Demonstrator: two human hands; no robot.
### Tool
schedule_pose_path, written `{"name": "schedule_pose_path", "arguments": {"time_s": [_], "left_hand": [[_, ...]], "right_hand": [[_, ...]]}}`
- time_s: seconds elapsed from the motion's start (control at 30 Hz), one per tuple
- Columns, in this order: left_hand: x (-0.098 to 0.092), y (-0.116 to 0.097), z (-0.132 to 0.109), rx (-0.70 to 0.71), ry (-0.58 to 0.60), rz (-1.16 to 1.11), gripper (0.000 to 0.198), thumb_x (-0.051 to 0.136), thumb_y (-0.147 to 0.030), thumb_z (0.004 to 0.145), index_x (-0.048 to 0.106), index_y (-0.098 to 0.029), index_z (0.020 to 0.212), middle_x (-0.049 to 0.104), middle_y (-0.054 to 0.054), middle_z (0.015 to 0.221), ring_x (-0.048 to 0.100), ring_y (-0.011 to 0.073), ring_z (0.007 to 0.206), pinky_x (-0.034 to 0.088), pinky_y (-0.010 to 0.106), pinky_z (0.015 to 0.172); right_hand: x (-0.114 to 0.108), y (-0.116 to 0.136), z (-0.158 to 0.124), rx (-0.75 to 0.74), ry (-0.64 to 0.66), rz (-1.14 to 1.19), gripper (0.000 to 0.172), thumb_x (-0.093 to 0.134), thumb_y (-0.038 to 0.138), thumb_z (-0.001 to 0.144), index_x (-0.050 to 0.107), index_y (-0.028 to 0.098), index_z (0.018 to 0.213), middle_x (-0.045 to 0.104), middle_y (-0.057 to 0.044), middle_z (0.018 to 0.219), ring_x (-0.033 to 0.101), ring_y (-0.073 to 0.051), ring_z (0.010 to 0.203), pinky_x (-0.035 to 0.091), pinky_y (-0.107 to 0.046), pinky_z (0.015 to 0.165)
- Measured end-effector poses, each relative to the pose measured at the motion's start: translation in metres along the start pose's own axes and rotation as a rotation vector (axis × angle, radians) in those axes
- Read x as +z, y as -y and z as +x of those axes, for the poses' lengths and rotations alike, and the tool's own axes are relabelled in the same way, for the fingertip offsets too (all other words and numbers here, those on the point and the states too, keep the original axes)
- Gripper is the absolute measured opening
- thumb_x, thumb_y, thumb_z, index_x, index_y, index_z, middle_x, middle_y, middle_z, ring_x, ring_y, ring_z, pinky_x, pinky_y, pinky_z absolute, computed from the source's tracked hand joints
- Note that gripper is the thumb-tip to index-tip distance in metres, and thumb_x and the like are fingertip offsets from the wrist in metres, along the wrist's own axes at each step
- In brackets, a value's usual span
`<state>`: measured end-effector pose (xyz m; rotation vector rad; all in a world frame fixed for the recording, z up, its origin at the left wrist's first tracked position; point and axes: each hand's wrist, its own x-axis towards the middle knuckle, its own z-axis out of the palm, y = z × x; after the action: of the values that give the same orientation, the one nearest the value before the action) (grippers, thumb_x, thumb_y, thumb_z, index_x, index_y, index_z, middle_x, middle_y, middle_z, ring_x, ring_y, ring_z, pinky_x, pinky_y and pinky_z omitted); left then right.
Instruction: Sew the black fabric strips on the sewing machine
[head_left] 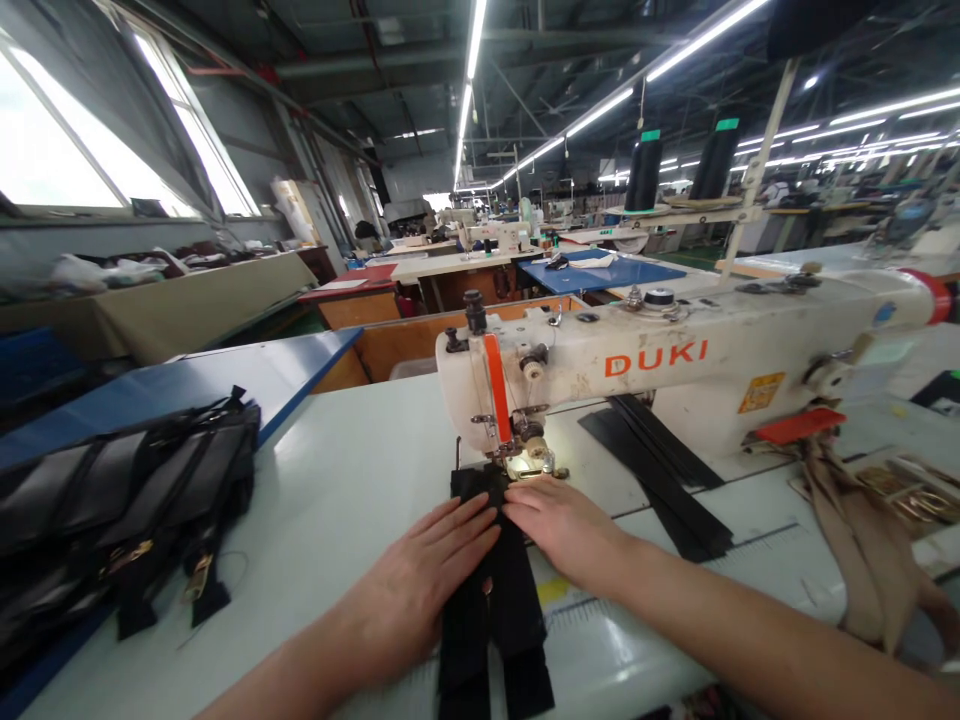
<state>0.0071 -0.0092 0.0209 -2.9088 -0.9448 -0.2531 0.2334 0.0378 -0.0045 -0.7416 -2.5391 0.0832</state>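
Under the needle area of a white sewing machine (pixel 585 350) lies a black zippered strip (pixel 517 610), its far end by the presser foot (pixel 501 468). A small zipper pull shows midway along it, and the near end splits into two tails. My left hand (pixel 431 560) rests flat on the strip's left side with fingers stretched out. From the right, my right hand (pixel 566 525) lays its extended fingertips on the strip's right edge, close to the lit needle area. Both hands press from above, and neither is wrapped round the fabric.
Black zippered pieces (pixel 157 480) are heaped on the left. Loose black strips (pixel 667 490) lie beneath the machine arm. Tan fabric (pixel 844 540) hangs at the right beside a tray of gold-coloured metal parts (pixel 926 505). Black thread cones (pixel 643 175) stand behind the machine.
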Motion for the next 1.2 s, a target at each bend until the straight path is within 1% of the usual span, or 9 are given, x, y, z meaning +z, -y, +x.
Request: {"name": "schedule_pose_path", "arguments": {"time_s": [0.13, 0.23, 0.3, 0.47, 0.57, 0.67, 0.87, 1.07, 1.2], "left_hand": [[-0.005, -0.033, -0.028, -0.044, -0.018, -0.051, 0.081, 0.039, 0.005, 0.069, 0.034, -0.019, 0.147, 0.046, 0.008, 0.148, 0.043, 0.0225, 0.136, 0.041, 0.045, 0.11], [-0.003, -0.044, -0.041, -0.149, -0.113, -0.131, 0.088, 0.038, 0.004, 0.067, 0.029, -0.024, 0.149, 0.046, 0.005, 0.149, 0.047, 0.0208, 0.133, 0.044, 0.041, 0.107], [-0.001, -0.046, -0.043, -0.205, -0.15, -0.162, 0.087, 0.038, 0.004, 0.068, 0.028, -0.026, 0.149, 0.047, 0.003, 0.148, 0.049, 0.0198, 0.131, 0.045, 0.038, 0.106], [0.001, -0.053, -0.042, -0.268, -0.167, -0.189, 0.089, 0.042, 0.001, 0.066, 0.028, -0.027, 0.149, 0.046, 0.002, 0.149, 0.048, 0.0204, 0.132, 0.042, 0.04, 0.108], [-0.003, -0.063, -0.04, -0.291, -0.163, -0.182, 0.077, 0.05, -0.007, 0.077, 0.028, -0.025, 0.149, 0.046, 0.006, 0.148, 0.049, 0.0222, 0.131, 0.042, 0.04, 0.107], [-0.006, -0.073, -0.035, -0.277, -0.179, -0.151, 0.065, 0.057, -0.024, 0.088, 0.031, -0.023, 0.148, 0.048, 0.009, 0.146, 0.052, 0.0231, 0.129, 0.044, 0.038, 0.105], [-0.003, -0.082, -0.014, -0.27, -0.299, -0.04, 0.037, 0.051, -0.026, 0.096, 0.052, -0.014, 0.131, 0.064, 0.013, 0.13, 0.063, 0.0226, 0.116, 0.051, 0.033, 0.098], [0.0, -0.082, -0.009, -0.063, -0.335, 0.076, 0.034, 0.032, -0.019, 0.103, 0.062, -0.009, 0.116, 0.072, 0.013, 0.112, 0.07, 0.0201, 0.103, 0.057, 0.031, 0.092], [0.008, -0.086, -0.014, 0.041, -0.338, 0.126, 0.04, 0.024, -0.014, 0.103, 0.063, -0.007, 0.111, 0.073, 0.014, 0.104, 0.071, 0.0206, 0.097, 0.06, 0.032, 0.085]], "right_hand": [[-0.01, 0.012, -0.013, 0.089, -0.084, 0.078, 0.014, 0.057, 0.007, 0.084, 0.065, 0.014, 0.094, 0.067, -0.007, 0.099, 0.061, -0.022, 0.096, 0.048, -0.035, 0.087], [-0.015, 0.026, -0.023, 0.226, -0.171, 0.106, 0.007, 0.068, 0.013, 0.079, 0.061, 0.015, 0.082, 0.062, -0.006, 0.082, 0.059, -0.023, 0.08, 0.049, -0.036, 0.072], [-0.016, 0.036, -0.029, 0.297, -0.212, 0.135, 0.013, 0.068, 0.012, 0.078, 0.058, 0.016, 0.072, 0.059, -0.005, 0.075, 0.057, -0.023, 0.076, 0.048, -0.034, 0.067], [-0.015, 0.061, -0.031, 0.307, -0.196, 0.384, 0.013, 0.057, 0.007, 0.087, 0.065, 0.017, 0.084, 0.066, -0.005, 0.09, 0.06, -0.021, 0.091, 0.049, -0.034, 0.083], [-0.014, 0.073, -0.027, 0.306, -0.189, 0.701, 0.021, 0.052, 0.006, 0.089, 0.068, 0.018, 0.094, 0.069, -0.006, 0.102, 0.061, -0.021, 0.102, 0.046, -0.033, 0.094], [-0.011, 0.078, -0.025, 0.332, -0.208, 0.846, 0.03, 0.051, 0.001, 0.086, 0.07, 0.02, 0.099, 0.071, -0.004, 0.102, 0.063, -0.019, 0.101, 0.047, -0.03, 0.093], [-0.007, 0.074, -0.03, 0.253, -0.139, 0.72, 0.033, 0.054, -0.003, 0.081, 0.071, 0.021, 0.094, 0.07, -0.004, 0.106, 0.058, -0.022, 0.111, 0.039, -0.039, 0.101], [-0.023, 0.082, -0.053, 0.207, 0.13, 0.392, 0.019, 0.06, 0.013, 0.086, 0.068, 0.017, 0.103, 0.068, -0.008, 0.113, 0.052, -0.026, 0.115, 0.031, -0.047, 0.108], [-0.023, 0.094, -0.083, 0.102, 0.057, 0.278, 0.031, 0.055, 0.022, 0.092, 0.06, 0.014, 0.122, 0.064, -0.009, 0.122, 0.051, -0.022, 0.118, 0.032, -0.036, 0.111]]}}
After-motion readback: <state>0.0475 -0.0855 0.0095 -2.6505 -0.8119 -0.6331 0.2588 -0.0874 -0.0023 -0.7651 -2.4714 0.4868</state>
